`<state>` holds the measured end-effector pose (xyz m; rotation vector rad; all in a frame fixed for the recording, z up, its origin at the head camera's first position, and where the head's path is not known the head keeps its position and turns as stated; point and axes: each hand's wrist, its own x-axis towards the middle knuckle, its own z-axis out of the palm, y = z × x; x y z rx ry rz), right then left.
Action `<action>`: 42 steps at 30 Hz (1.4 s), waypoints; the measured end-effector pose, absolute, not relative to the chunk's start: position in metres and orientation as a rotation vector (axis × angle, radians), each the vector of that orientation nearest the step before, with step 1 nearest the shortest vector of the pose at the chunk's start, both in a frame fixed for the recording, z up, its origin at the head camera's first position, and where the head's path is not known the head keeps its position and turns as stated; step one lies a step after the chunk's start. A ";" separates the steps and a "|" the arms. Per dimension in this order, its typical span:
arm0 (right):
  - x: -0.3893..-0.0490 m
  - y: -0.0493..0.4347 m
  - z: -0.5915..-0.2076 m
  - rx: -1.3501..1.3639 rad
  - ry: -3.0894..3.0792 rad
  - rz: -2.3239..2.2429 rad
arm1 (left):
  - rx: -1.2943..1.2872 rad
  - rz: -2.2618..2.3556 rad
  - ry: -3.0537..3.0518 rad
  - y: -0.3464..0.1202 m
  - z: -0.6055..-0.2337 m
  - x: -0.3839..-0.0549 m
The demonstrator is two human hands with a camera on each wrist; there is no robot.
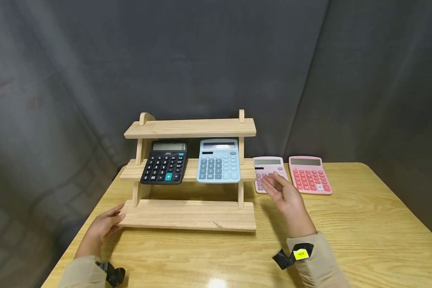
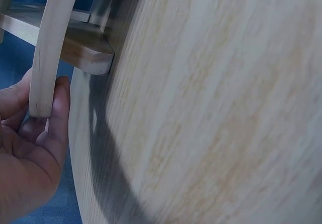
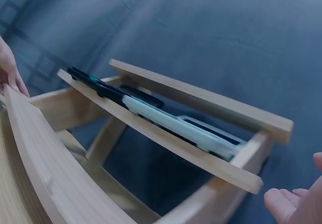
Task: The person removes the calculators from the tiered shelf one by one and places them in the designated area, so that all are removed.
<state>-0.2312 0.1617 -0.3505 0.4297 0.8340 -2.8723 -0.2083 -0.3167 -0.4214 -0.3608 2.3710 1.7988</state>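
Observation:
A three-tier wooden display rack [image 1: 187,214] stands on the table. My left hand [image 1: 103,225] grips the left end of its bottom board; in the left wrist view the board end [image 2: 48,78] sits between thumb and fingers. On the middle tier lean a black calculator [image 1: 164,162] and a light blue calculator [image 1: 218,161]. My right hand [image 1: 286,198] is held with relaxed, extended fingers to the right of the rack, holding nothing. In the head view it overlaps a pale pink calculator [image 1: 268,162]. Right of that lies a brighter pink calculator [image 1: 310,175].
The wooden table [image 1: 367,224] extends right of the rack and in front of it. A dark grey curtain [image 1: 209,56] hangs behind. The rack's top board [image 1: 191,128] overhangs the calculators' upper edges. Wrist-worn cameras [image 1: 111,274] sit on both sleeves.

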 end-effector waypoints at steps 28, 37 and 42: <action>-0.228 0.100 -0.358 0.315 1.146 -2.774 | -0.322 1.769 2.377 -0.317 -0.420 -0.207; -0.232 0.084 -0.358 0.390 1.109 -2.834 | -0.326 1.792 2.360 -0.317 -0.422 -0.207; -0.233 0.075 -0.357 0.421 1.117 -2.897 | -0.342 1.812 2.351 -0.316 -0.423 -0.207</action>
